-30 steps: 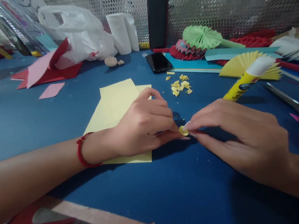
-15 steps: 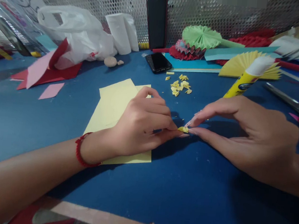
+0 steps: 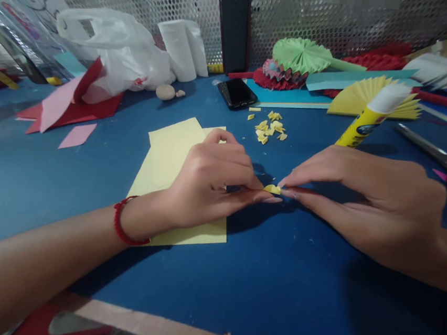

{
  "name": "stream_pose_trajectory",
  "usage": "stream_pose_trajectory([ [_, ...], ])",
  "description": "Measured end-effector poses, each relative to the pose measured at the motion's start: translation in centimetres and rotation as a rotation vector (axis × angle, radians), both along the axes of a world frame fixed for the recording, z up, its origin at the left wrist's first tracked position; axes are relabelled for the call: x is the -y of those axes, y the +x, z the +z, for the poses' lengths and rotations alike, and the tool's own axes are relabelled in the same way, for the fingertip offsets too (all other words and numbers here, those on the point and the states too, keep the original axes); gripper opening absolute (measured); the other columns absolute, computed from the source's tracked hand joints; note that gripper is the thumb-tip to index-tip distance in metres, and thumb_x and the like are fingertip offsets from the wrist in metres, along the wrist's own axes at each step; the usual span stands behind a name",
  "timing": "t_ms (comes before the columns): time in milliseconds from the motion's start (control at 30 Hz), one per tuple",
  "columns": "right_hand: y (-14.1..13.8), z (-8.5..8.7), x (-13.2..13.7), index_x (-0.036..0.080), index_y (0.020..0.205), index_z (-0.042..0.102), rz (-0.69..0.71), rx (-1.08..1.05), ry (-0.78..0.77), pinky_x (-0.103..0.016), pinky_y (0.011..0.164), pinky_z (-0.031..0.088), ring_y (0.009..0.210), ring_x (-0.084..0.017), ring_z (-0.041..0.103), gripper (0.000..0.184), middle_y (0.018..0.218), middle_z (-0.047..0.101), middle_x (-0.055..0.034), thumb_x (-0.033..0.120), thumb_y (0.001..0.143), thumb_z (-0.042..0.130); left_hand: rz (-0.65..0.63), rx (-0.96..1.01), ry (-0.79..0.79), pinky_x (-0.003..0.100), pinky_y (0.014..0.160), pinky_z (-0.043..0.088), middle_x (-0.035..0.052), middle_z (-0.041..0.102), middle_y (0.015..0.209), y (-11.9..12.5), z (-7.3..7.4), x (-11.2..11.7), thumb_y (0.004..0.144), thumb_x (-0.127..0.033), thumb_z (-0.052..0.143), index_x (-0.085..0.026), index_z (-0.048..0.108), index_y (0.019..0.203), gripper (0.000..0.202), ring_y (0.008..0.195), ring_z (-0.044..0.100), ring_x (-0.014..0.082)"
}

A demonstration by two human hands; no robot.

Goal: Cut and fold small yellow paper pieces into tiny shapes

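Note:
Between the fingertips of both hands is a small curved piece of yellow paper (image 3: pixel 272 189). My left hand (image 3: pixel 216 180), with a red cord bracelet (image 3: pixel 123 222) at the wrist, pinches its left end between thumb and forefinger. Thumb and forefinger of my right hand (image 3: pixel 370 202) close on its right end. Pale yellow sheets (image 3: pixel 165 156) lie partly under my left hand and wrist. Beyond the hands is a loose cluster of small folded yellow paper bits (image 3: pixel 269 127). A yellow glue stick (image 3: pixel 364 123) with a white cap stands tilted behind my right hand, its lower end hidden.
Scissors (image 3: pixel 438 151) with red handles lie at the right. A yellow paper fan (image 3: pixel 344 97), a green paper rosette (image 3: pixel 301 56) and a phone lying flat (image 3: pixel 237 93) are at the back. Another phone (image 3: pixel 234 31) leans upright. Red paper (image 3: pixel 98 108) and a plastic bag (image 3: pixel 120 47) occupy the left.
The right forefinger has come down onto the yellow piece, closing the gap to the thumb. Both hands have shifted very slightly, and the piece has moved a little left and up.

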State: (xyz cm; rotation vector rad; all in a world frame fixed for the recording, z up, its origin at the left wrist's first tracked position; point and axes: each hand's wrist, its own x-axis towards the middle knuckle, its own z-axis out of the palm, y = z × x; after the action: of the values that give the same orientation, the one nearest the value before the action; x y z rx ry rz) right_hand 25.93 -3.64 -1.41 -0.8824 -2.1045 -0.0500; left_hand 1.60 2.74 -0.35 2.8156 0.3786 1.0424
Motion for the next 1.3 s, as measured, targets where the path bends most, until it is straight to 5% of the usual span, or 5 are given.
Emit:
stream_pose_trajectory([
  [367, -0.56, 0.38, -0.02, 0.017, 0.095, 0.076, 0.064, -0.014, 0.033, -0.015, 0.083, 0.055, 0.086, -0.008, 0.074, 0.011, 0.092, 0.080, -0.0024, 0.009, 0.101, 0.072, -0.014, 0.062, -0.037, 0.035, 0.083, 0.047, -0.0036, 0.072, 0.065, 0.16, -0.42, -0.27, 0.101, -0.037, 0.077, -0.020, 0.072, 0.075, 0.031, 0.058, 0.062, 0.0108],
  [933, -0.39, 0.23, -0.28, 0.021, 0.100, 0.077, 0.049, 0.029, -0.021, -0.033, 0.082, 0.058, 0.090, -0.020, 0.075, 0.007, 0.099, 0.080, -0.0046, 0.015, 0.099, 0.074, -0.074, -0.043, 0.102, 0.037, 0.087, 0.047, -0.0031, 0.078, 0.074, -0.10, 0.24, -0.23, 0.101, -0.025, 0.076, -0.021, 0.068, 0.079, 0.024, 0.068, 0.068, 0.0129],
  [1100, -0.26, 0.04, -0.44, 0.022, 0.101, 0.075, 0.106, 0.039, -0.057, -0.031, 0.096, 0.060, 0.102, -0.020, 0.079, 0.013, 0.109, 0.084, -0.0041, 0.010, 0.099, 0.070, -0.069, -0.067, 0.104, 0.037, 0.090, 0.049, -0.0032, 0.081, 0.078, -0.20, 0.46, -0.24, 0.102, -0.028, 0.074, -0.023, 0.070, 0.081, 0.022, 0.069, 0.072, 0.0137],
  [1300, -0.13, -0.11, -0.46, 0.022, 0.098, 0.074, 0.114, 0.031, -0.057, -0.032, 0.093, 0.063, 0.096, -0.020, 0.081, 0.009, 0.099, 0.085, -0.0008, 0.014, 0.099, 0.072, -0.065, -0.086, 0.164, 0.037, 0.089, 0.050, -0.0048, 0.080, 0.075, -0.19, 0.54, -0.25, 0.103, -0.028, 0.073, -0.024, 0.070, 0.081, 0.023, 0.068, 0.070, 0.0127],
])
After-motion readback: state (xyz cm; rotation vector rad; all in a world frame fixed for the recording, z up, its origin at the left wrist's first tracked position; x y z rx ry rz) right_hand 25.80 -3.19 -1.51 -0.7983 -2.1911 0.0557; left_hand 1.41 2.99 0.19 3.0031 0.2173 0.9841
